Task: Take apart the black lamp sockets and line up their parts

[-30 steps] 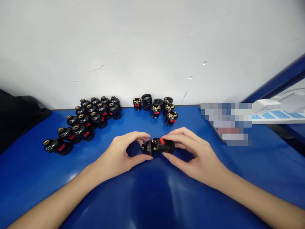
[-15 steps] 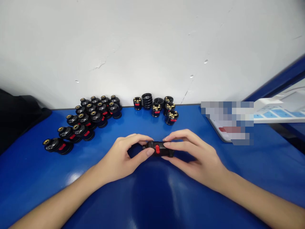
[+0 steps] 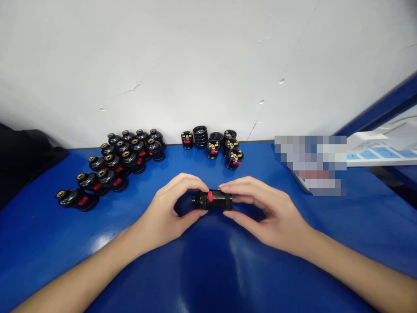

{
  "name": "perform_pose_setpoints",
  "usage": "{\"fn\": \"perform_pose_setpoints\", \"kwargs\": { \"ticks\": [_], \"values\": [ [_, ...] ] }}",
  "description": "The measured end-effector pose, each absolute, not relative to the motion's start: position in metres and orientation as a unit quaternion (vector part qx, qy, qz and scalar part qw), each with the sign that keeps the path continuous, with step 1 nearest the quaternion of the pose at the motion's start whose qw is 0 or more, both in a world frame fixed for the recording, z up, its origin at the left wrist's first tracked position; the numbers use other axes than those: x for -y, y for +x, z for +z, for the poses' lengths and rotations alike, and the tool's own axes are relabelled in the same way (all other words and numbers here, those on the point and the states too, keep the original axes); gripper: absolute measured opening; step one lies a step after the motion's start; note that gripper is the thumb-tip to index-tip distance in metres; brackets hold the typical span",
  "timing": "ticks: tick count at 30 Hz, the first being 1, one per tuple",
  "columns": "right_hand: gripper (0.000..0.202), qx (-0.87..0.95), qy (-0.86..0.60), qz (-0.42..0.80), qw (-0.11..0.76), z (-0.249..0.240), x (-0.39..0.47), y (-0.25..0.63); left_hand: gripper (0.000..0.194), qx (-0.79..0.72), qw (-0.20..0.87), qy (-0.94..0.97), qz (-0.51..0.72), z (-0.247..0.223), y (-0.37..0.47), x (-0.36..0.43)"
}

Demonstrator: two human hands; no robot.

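A black lamp holder (image 3: 218,200) with a red switch lies sideways between my hands, above the blue table (image 3: 208,269). The fingers and thumb of my left hand (image 3: 174,208) grip its narrow left end. My right hand (image 3: 270,213) holds the wider right end between its fingertips and thumb. At the left stand several similar black lamp holders (image 3: 112,179) with brass-coloured threaded tops and red switches. Behind my hands are several short black sockets (image 3: 235,160) with brass contacts, beside a threaded black ring (image 3: 200,137).
A white wall (image 3: 195,65) rises behind the table. Black cloth (image 3: 26,156) lies at the far left. On the right are a pixelated flat item (image 3: 312,167), a blue frame bar (image 3: 381,104) and a white object with blue panels (image 3: 381,154).
The lamp holder has turned about its length, so its red switch now sits higher and slightly left. My left fingers are more arched, and the fingers of both hands have shifted on it.
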State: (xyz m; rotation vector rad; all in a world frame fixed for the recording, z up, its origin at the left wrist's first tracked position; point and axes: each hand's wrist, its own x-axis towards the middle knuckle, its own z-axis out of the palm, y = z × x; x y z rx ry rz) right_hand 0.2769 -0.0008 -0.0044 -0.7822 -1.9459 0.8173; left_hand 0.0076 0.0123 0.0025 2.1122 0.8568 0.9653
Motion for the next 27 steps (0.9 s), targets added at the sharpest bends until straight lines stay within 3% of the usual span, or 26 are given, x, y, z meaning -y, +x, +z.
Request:
{"fn": "perform_pose_setpoints", "kwargs": {
  "ticks": [7, 11, 14, 23, 27],
  "values": [
    [0.042, 0.764, -0.303, 0.360, 0.442, -0.0060, -0.0009, 0.2762, 0.057, -0.329, 0.322, 0.803, 0.377, 0.0020, 0.0082, -0.0114],
    [0.044, 0.778, -0.298, 0.347, 0.431, -0.0066, -0.0003, 0.2787, 0.037, -0.361, 0.350, 0.780, 0.373, 0.0025, 0.0089, -0.0086],
    [0.044, 0.794, -0.294, 0.322, 0.423, -0.0074, -0.0001, 0.2803, 0.036, -0.357, 0.355, 0.775, 0.382, 0.0000, 0.0093, -0.0080],
    [0.044, 0.774, -0.297, 0.343, 0.441, -0.0090, -0.0001, 0.2785, 0.072, -0.337, 0.324, 0.788, 0.400, 0.0010, 0.0108, -0.0077],
    [0.042, 0.789, -0.300, 0.309, 0.438, -0.0100, -0.0003, 0.2794, 0.047, -0.359, 0.341, 0.772, 0.398, -0.0014, 0.0130, -0.0063]
  ]
}}
